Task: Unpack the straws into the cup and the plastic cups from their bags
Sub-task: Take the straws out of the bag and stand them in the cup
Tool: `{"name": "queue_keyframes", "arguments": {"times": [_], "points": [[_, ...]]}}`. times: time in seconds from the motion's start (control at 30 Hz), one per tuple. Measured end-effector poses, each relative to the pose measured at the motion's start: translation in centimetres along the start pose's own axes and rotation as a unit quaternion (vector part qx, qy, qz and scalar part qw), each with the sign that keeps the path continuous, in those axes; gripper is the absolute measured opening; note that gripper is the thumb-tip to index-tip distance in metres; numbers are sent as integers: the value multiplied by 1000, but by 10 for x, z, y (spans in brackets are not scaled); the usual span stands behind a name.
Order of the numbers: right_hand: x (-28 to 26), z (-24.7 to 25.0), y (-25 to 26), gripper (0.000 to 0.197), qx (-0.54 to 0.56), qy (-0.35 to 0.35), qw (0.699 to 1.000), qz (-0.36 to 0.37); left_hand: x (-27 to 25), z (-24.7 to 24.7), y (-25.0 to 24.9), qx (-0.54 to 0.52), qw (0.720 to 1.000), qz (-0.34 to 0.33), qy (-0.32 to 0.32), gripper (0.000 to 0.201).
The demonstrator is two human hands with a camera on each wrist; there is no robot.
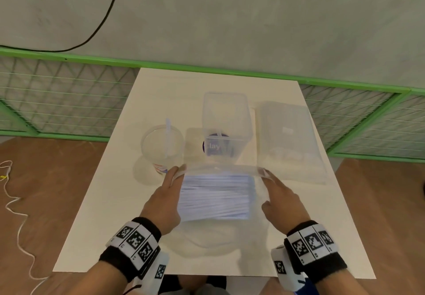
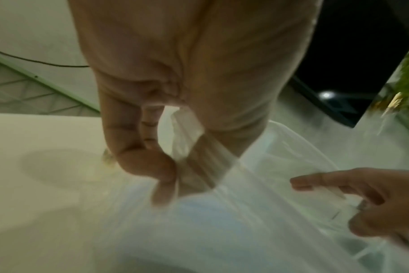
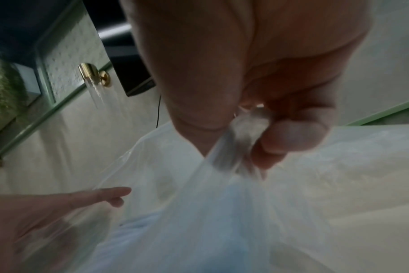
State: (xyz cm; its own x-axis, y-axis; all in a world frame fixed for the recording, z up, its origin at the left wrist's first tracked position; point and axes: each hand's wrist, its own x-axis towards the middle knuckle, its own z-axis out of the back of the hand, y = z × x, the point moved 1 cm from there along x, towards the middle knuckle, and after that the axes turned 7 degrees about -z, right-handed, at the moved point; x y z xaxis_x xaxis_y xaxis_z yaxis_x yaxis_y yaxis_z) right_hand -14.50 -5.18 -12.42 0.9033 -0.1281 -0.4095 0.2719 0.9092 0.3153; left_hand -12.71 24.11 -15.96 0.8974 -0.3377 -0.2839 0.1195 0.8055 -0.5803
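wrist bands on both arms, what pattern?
Black bands carrying white tiles printed with black square fiducial markers. Clearest in the head view.

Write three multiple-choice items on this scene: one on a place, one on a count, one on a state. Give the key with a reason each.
1. Where is the round clear cup?
A. Left of the square container
B. Right of the flat bag of cups
C. On the floor

2. How many straws stand in the round clear cup?
A. None
B. One
C. Five

3. How is the bag of straws held?
A. Lying untouched
B. By one hand only
C. Pinched at both top corners

Key: 1 A, the head view shows it on the table, left of the container. 2 B, a single straw leans inside. 3 C, the left hand and right hand each pinch a corner, as the wrist views confirm.
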Motion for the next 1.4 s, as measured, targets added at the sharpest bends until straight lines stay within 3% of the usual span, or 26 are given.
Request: {"name": "queue_keyframes", "arguments": {"times": [0.1,0.27,0.4,0.57,0.67,0.77,0.87,0.97,1.03,1.07,1.17,1.27,1.4], "points": [[-4,-8,5,87,0,57,998,4,2,-5,2,6,999,18,40,108],[-11,5,9,85,32,-23,999,29,-3,7,2,-41,999,-1,-5,113],[-12,-12,12,84,14,67,997,19,-10,0,14,-26,998,32,51,116],[-9,1,19,81,64,-5,996,58,-20,11,9,-61,998,23,17,120],[-1,-10,19,81,18,68,996,54,-20,2,12,-12,997,79,23,112],[7,-15,14,78,6,103,992,78,-22,1,13,-41,996,77,-3,101],[3,-14,11,67,-16,51,993,107,-26,6,10,-53,995,83,-31,97],[-14,-17,22,55,-74,-120,984,106,-28,4,8,-49,996,65,-26,101],[-26,-22,35,52,-24,-211,963,164,-27,2,8,-53,997,49,-31,102],[-30,-26,43,52,-4,-212,954,210,-27,3,7,-57,997,42,-34,102],[-33,-51,72,58,-10,-114,936,332,-23,7,2,-51,997,26,-42,102],[-21,-79,94,71,-79,-12,942,327,-19,11,1,-27,999,7,-31,103],[0,-83,116,104,-180,62,941,279,-18,4,7,-2,1000,-4,-13,109]]}}
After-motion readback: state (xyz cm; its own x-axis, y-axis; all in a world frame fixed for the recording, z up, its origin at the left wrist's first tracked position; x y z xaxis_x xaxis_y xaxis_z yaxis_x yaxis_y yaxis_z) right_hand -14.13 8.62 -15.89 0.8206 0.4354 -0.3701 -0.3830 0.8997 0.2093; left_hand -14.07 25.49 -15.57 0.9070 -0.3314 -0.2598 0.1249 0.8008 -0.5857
